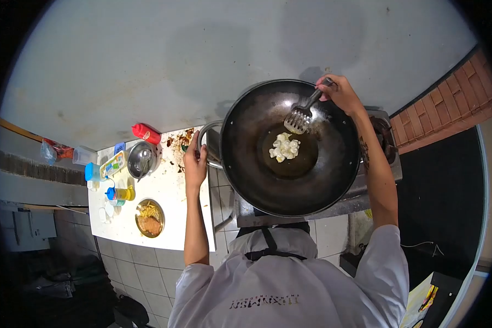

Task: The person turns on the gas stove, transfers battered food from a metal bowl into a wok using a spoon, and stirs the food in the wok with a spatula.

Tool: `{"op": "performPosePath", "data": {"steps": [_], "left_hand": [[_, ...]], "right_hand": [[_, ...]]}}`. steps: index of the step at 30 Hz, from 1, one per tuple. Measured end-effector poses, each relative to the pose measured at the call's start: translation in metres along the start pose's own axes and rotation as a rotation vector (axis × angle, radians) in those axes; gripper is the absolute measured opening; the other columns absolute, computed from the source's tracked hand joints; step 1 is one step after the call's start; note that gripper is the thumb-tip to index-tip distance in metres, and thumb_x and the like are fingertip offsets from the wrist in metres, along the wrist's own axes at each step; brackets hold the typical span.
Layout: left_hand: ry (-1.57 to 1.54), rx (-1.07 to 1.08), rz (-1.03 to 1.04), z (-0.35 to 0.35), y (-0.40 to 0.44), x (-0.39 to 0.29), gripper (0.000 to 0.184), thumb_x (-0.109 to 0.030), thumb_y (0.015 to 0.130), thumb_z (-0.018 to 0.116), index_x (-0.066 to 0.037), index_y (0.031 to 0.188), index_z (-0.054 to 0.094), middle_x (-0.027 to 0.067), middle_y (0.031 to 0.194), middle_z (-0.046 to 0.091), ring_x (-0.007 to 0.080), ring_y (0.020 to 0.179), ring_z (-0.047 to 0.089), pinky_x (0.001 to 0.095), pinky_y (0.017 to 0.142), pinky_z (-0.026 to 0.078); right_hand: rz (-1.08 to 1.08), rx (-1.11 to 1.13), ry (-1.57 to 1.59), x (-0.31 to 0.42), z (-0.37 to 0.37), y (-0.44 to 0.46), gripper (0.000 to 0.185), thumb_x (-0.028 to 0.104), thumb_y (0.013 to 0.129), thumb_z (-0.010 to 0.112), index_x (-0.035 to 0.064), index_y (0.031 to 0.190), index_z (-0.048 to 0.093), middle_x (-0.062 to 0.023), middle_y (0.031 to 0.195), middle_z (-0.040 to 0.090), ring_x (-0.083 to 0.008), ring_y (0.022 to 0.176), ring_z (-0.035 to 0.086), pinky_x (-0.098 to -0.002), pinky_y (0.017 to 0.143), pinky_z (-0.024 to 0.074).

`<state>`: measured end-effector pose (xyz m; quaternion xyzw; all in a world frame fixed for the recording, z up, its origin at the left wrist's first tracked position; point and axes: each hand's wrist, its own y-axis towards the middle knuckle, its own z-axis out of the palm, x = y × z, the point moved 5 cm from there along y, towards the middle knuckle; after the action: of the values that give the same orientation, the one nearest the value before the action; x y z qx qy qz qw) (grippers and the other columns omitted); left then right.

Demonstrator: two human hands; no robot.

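Observation:
A large dark wok (246, 169) fills the middle of the view, tilted a little. My left hand (195, 164) is closed around its metal loop handle (206, 134) on the left side. Up at the wok's right rim, my right hand (338, 94) grips the handle of a slotted metal spatula (299, 118). The spatula's head rests over the pan beside a pale, lumpy clump of food (284, 147), and its tip looks close to that clump. Some oily liquid shines around the clump.
A white table (175, 224) at left bears a plate of food (150, 218), a metal bowl (142, 160), a red bottle (146, 134) and a blue-capped oil bottle (120, 193). The stove (366, 199) is beneath the wok. A grey wall (147, 71) rises beyond.

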<state>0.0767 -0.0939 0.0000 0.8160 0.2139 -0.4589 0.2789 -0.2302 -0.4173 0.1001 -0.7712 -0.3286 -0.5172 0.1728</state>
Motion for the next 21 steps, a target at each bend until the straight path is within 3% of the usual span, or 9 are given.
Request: {"op": "performPosePath", "data": {"steps": [5,7,8,10,14,16,21], "left_hand": [[0.002,0.017,-0.063,-0.001,-0.002,-0.001,0.045,-0.008,0.094,0.055,-0.002,0.138,0.049,0.0122,0.080,0.060,0.0134,0.060,0.042,0.0282,0.057,0.040],[0.040,0.007,-0.033,0.000,-0.002,0.000,0.044,-0.008,0.094,0.054,-0.002,0.138,0.048,0.0177,0.101,0.066,0.0155,0.068,0.052,0.0283,0.066,0.046],[0.041,0.005,-0.035,0.000,-0.002,-0.004,0.044,-0.008,0.094,0.054,-0.002,0.138,0.048,0.0177,0.101,0.066,0.0155,0.068,0.052,0.0283,0.066,0.046],[0.031,0.051,-0.157,0.000,-0.003,-0.004,0.044,-0.007,0.095,0.053,-0.001,0.138,0.047,0.0207,0.118,0.064,0.0183,0.080,0.059,0.0294,0.076,0.048],[-0.005,0.022,-0.095,0.003,-0.003,0.002,0.044,-0.007,0.095,0.053,0.000,0.139,0.047,0.0206,0.115,0.064,0.0188,0.080,0.059,0.0299,0.076,0.048],[0.004,-0.060,0.104,0.002,-0.002,0.004,0.044,-0.008,0.095,0.053,-0.001,0.138,0.047,0.0212,0.114,0.065,0.0179,0.076,0.057,0.0294,0.072,0.047],[0.065,-0.034,0.039,0.000,-0.003,-0.002,0.044,-0.009,0.095,0.054,-0.001,0.138,0.047,0.0215,0.110,0.065,0.0174,0.074,0.055,0.0296,0.070,0.047]], "right_hand": [[-0.011,0.046,0.084,0.009,0.017,0.021,0.007,0.004,0.094,0.059,-0.0028,0.097,0.060,-0.0050,0.086,0.063,-0.0072,0.065,0.056,-0.0230,0.064,0.0523],[-0.074,0.067,0.051,0.005,0.028,0.032,0.007,0.003,0.094,0.058,-0.0030,0.097,0.060,-0.0053,0.087,0.064,-0.0072,0.065,0.056,-0.0227,0.063,0.0519],[-0.138,0.084,0.016,0.011,0.033,0.035,0.008,0.003,0.094,0.057,-0.0032,0.098,0.060,-0.0055,0.087,0.064,-0.0072,0.065,0.056,-0.0224,0.063,0.0515],[-0.125,0.105,0.017,0.015,0.043,0.040,0.008,0.003,0.094,0.057,-0.0032,0.098,0.059,-0.0059,0.089,0.065,-0.0071,0.066,0.056,-0.0226,0.064,0.0515],[-0.118,0.152,0.034,0.021,0.060,0.048,0.009,0.004,0.094,0.056,-0.0023,0.100,0.059,-0.0071,0.092,0.067,-0.0067,0.069,0.056,-0.0234,0.066,0.0514],[-0.118,0.171,0.045,0.025,0.065,0.049,0.009,0.006,0.093,0.058,-0.0017,0.099,0.060,-0.0064,0.090,0.066,-0.0076,0.071,0.056,-0.0245,0.066,0.0515],[-0.087,0.207,0.079,0.021,0.067,0.055,0.009,0.006,0.094,0.057,0.0002,0.099,0.060,-0.0061,0.092,0.068,-0.0066,0.070,0.055,-0.0236,0.068,0.0506]]}}
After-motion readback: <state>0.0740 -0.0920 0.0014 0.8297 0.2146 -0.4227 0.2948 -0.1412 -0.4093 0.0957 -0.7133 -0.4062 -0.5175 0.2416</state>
